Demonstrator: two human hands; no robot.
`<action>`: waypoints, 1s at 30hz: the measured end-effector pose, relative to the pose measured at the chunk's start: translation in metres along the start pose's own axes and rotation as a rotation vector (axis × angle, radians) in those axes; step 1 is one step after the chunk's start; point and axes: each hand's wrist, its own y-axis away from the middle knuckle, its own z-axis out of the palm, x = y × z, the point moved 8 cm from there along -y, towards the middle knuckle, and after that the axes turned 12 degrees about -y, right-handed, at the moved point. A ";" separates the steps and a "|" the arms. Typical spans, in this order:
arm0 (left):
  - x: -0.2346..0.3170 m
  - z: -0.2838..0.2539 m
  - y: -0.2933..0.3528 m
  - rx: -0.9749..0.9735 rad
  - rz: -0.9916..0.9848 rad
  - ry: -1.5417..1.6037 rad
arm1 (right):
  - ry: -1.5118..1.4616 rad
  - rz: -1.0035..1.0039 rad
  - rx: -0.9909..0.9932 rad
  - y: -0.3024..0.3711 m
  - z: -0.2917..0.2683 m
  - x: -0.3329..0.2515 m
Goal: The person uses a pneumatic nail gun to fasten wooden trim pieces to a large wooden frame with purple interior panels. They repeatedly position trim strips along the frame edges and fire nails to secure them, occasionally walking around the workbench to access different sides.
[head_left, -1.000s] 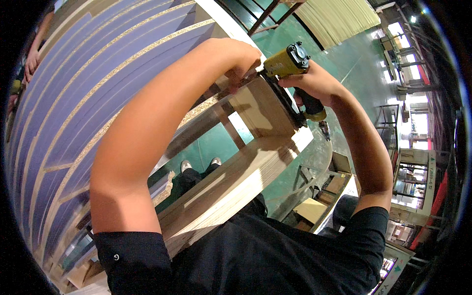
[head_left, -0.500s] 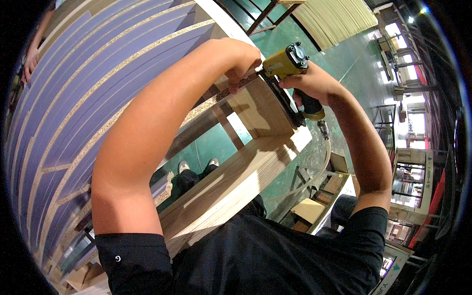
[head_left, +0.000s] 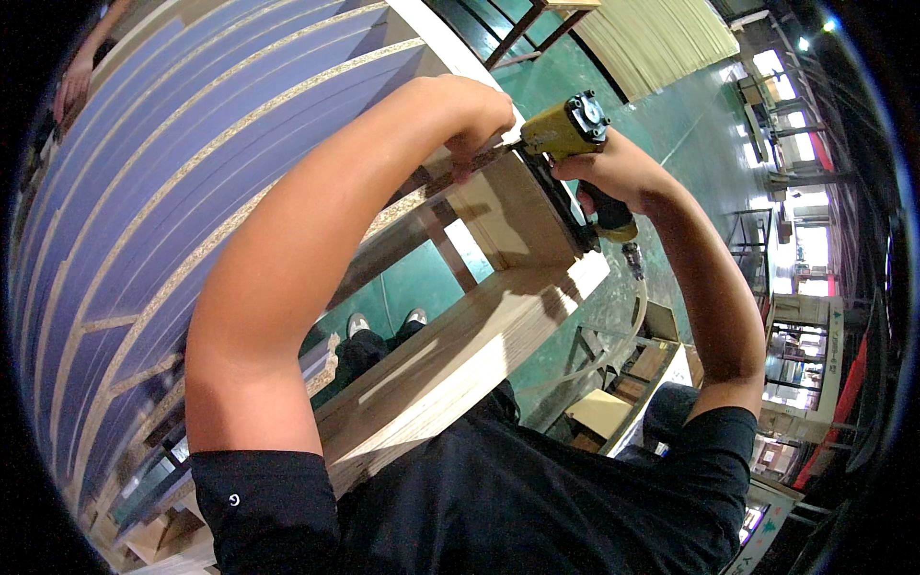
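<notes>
My right hand (head_left: 610,174) is closed round the black grip of a yellow-and-black pneumatic nail gun (head_left: 567,130). The gun's long dark magazine lies along the outer side of a wooden frame's end board (head_left: 510,213), its nose close to the far corner. At that corner my left hand (head_left: 482,117) curls over the wood with bent fingers, near the nose; some fingertips are hidden. The frame's long near board (head_left: 460,335) runs diagonally in front of my body. A pale air hose (head_left: 636,311) hangs from the gun's grip.
Stacked blue-purple panels with chipboard edges (head_left: 211,163) fill the left side. Another person's hand (head_left: 73,88) rests by them at the far left. A stack of pale sheets (head_left: 656,43) stands at the back. Right of the frame is a rack with wooden pieces (head_left: 613,407).
The nail gun's body has tilted slightly to the right and nearer to me with my right hand. My left hand stays at the corner. The other person's hand has shifted a little.
</notes>
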 end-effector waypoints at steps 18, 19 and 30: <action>-0.002 0.012 -0.004 0.071 0.103 0.121 | -0.401 0.017 0.325 0.198 -0.003 0.091; 0.002 0.014 -0.006 0.059 0.116 0.115 | -0.401 0.068 0.347 0.217 -0.002 0.122; 0.075 0.013 0.142 0.346 0.080 -0.336 | -0.619 -0.007 0.387 0.318 0.120 0.241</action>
